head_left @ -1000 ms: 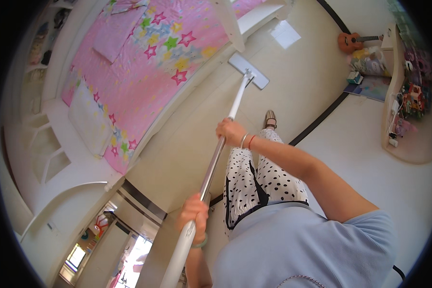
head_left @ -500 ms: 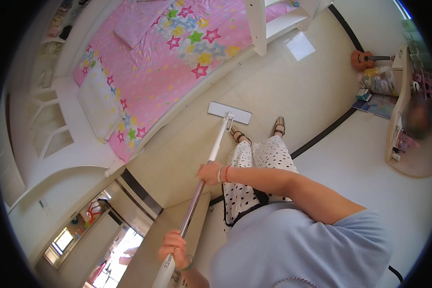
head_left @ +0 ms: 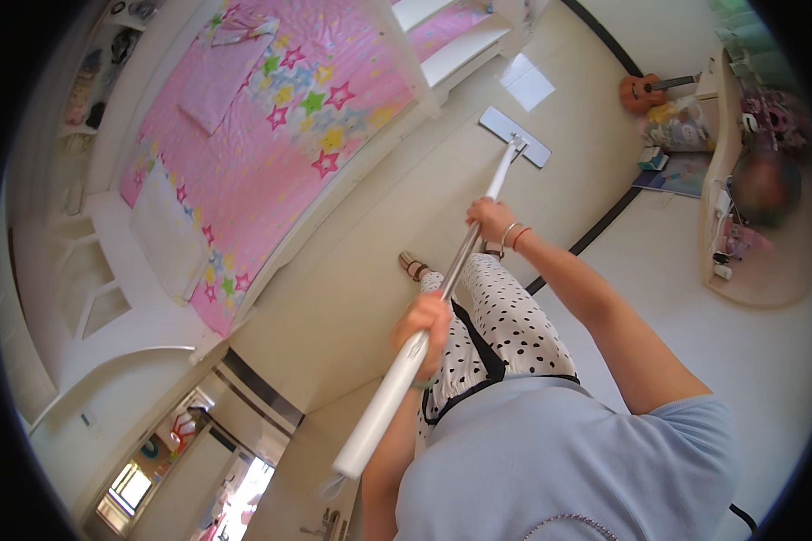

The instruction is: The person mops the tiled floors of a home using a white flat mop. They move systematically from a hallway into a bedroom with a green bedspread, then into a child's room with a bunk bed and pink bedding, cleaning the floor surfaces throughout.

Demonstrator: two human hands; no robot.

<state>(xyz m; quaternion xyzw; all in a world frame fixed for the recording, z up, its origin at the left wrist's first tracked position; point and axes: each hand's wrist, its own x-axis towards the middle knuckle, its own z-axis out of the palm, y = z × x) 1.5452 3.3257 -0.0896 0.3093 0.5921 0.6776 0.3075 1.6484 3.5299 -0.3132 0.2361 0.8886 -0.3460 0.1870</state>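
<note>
A flat mop (head_left: 381, 417) slants across the view, its thick white grip end near my waist and its pole reaching forward to the right. My left hand (head_left: 421, 329), slightly blurred, is closed round the pole just above the white grip. Farther along, my right hand (head_left: 493, 221), with bracelets at the wrist, is wrapped round the shaft. At the far end, the rectangular mop head (head_left: 534, 150) lies flat on the beige tiled floor (head_left: 352, 243), ahead of my feet.
A bed with pink star-patterned bedding (head_left: 307, 77) runs along the left, next to white shelving (head_left: 108, 311). To the right are a small guitar (head_left: 641, 93), a curved desk (head_left: 767, 284) with items on it, and a dark baseboard (head_left: 609, 225). A door (head_left: 311, 478) stands lower left.
The mop head has slid forward and to the right across the floor. Both hands have moved forward and right with the pole, and my feet have shifted.
</note>
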